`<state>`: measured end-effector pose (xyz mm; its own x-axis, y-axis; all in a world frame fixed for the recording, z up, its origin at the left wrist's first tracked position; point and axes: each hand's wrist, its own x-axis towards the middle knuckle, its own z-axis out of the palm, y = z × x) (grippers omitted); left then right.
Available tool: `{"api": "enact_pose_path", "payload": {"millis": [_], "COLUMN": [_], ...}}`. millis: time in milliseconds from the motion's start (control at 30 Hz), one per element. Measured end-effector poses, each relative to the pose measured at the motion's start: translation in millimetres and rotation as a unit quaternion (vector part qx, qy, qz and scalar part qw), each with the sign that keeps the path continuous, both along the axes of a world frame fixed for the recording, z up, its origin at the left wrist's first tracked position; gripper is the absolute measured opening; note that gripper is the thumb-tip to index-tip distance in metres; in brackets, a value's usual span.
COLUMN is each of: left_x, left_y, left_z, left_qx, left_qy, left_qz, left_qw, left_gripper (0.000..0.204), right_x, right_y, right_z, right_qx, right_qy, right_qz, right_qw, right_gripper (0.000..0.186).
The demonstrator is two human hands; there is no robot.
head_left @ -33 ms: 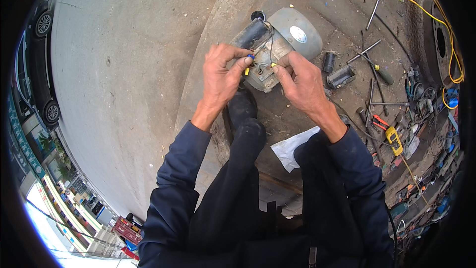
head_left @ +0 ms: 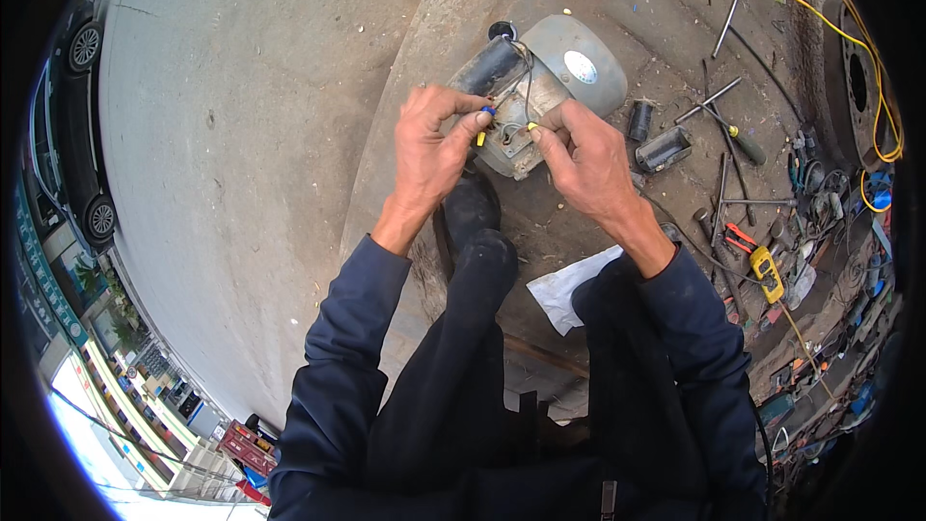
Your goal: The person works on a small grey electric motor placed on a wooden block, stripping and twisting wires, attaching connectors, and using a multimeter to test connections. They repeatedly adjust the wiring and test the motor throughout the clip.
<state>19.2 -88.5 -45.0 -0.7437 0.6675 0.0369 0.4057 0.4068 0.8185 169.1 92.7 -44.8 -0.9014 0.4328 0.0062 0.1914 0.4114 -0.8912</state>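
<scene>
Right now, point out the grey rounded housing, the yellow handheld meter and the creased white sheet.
Grey rounded housing (head_left: 552, 52), head view: on its bare curved shell.
Yellow handheld meter (head_left: 766, 271), head view: middle of its body.
Creased white sheet (head_left: 563, 291), head view: middle of its visible part.

Over at the far left edge of the road (head_left: 241, 87) I see a dark car (head_left: 80, 140) parked. On the pavement (head_left: 540, 222), a white sheet (head_left: 567, 294) lies in from the curb (head_left: 442, 24). Two metal rods (head_left: 726, 24) and a screwdriver (head_left: 745, 143) lie toward the pavement's right side. Closer to that edge sits a yellow meter (head_left: 767, 275), near a messy pile of tools (head_left: 831, 205). A bendy yellow cable (head_left: 895, 152) runs by the far right corner.
</scene>
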Motion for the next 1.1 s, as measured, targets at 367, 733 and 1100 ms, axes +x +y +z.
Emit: {"api": "enact_pose_path", "payload": {"millis": [367, 733, 1100], "left_x": [-2.5, -0.3, 1.8], "left_y": [-2.9, -4.8, -4.8], "left_z": [-0.7, -2.6, -1.8], "left_qx": [0.001, 0.023, 0.022], "left_qy": [-0.032, -0.047, -0.054], "left_qz": [-0.008, 0.008, 0.021], "left_qw": [0.999, 0.999, 0.998], "left_gripper": [0.017, 0.018, 0.017], "right_x": [-0.3, -0.6, -0.5], "right_y": [0.0, -0.3, 0.0], "right_z": [0.5, 4.6, 4.3], "right_qx": [0.001, -0.007, -0.01], "right_qy": [-0.002, -0.011, -0.016], "right_qz": [0.002, 0.001, 0.004], "right_qw": [1.0, 1.0, 1.0], "right_gripper": [0.014, 0.015, 0.017]}}
